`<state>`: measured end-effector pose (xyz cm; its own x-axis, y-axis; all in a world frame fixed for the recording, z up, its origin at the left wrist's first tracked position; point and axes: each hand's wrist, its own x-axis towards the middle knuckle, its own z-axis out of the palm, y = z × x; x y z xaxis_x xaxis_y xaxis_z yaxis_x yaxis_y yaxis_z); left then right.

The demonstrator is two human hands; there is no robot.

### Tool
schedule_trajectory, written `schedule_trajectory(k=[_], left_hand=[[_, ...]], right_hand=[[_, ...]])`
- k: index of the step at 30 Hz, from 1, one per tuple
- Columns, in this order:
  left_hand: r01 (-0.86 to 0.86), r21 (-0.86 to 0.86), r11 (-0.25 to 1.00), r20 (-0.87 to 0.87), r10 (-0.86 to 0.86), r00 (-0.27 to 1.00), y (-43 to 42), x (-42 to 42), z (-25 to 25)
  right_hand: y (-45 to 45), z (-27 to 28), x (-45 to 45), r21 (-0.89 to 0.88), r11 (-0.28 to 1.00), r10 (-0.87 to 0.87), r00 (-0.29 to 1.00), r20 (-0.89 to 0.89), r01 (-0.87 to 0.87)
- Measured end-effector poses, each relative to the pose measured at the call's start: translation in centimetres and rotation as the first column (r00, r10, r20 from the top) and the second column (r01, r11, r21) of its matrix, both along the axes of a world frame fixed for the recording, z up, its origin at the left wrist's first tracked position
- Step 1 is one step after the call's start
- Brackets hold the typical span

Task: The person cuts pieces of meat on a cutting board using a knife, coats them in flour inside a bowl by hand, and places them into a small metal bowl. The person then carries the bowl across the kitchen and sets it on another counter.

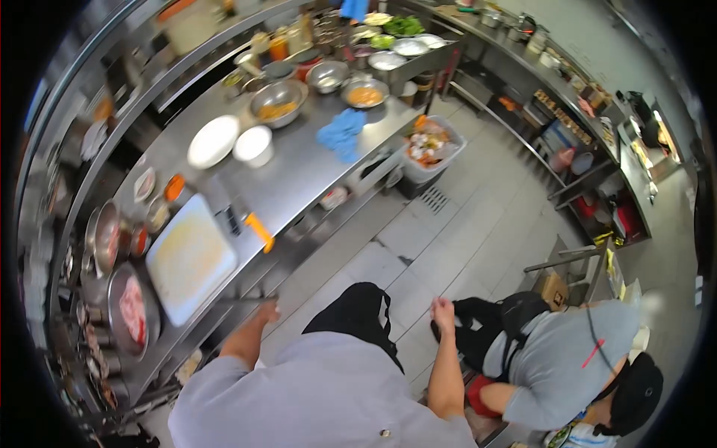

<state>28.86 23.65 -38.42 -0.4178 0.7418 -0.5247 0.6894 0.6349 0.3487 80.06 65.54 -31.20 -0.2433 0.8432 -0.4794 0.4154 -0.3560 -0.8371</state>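
My left hand hangs low beside the steel table's front edge, below the white cutting board. Its fingers are blurred and small, and I cannot make out whether it holds anything. On the other side of my body, my right hand is raised over the floor with its fingers curled in; what they hold, if anything, is too small to tell. A knife with an orange handle lies on the table by the board. The metal bowl to the board's left has raw meat in it.
A co-worker in a grey shirt bends down close on my right. The steel table bears a white plate, a white tub and a blue cloth. A waste bin stands at its far end.
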Motion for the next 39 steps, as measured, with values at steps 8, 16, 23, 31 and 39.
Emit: schedule_trajectory(k=[8, 16, 23, 31, 39], left_hand=[[0.253, -0.227, 0.941, 0.082, -0.241, 0.967, 29.1, -0.2, -4.0], [-0.100, 0.194, 0.976, 0.375, 0.020, 0.927, 78.1, 1.8, 2.6], [-0.021, 0.382, 0.924, 0.478, -0.178, 0.860, 111.2, 5.9, 15.9], [-0.218, 0.412, 0.885, 0.483, -0.010, 0.875, 127.6, 4.1, 16.6], [-0.485, 0.252, 0.838, 0.723, 0.170, 0.670, 143.2, -1.0, 31.2]], right_hand=[[29.6, 3.4, -2.7, 0.200, 0.979, 0.026, 0.997, 0.071, -0.039], [28.7, -9.9, 14.9, -0.492, 0.854, -0.022, 0.957, 0.288, 0.168], [39.0, -6.6, 17.1, -0.514, 0.832, -0.070, 0.958, 0.278, 0.210], [79.0, -14.4, 20.5, -0.197, 0.812, 0.580, 0.720, 0.380, -0.550], [133.6, 5.8, -5.6, 0.262, 0.933, 0.145, 0.925, 0.353, -0.246]])
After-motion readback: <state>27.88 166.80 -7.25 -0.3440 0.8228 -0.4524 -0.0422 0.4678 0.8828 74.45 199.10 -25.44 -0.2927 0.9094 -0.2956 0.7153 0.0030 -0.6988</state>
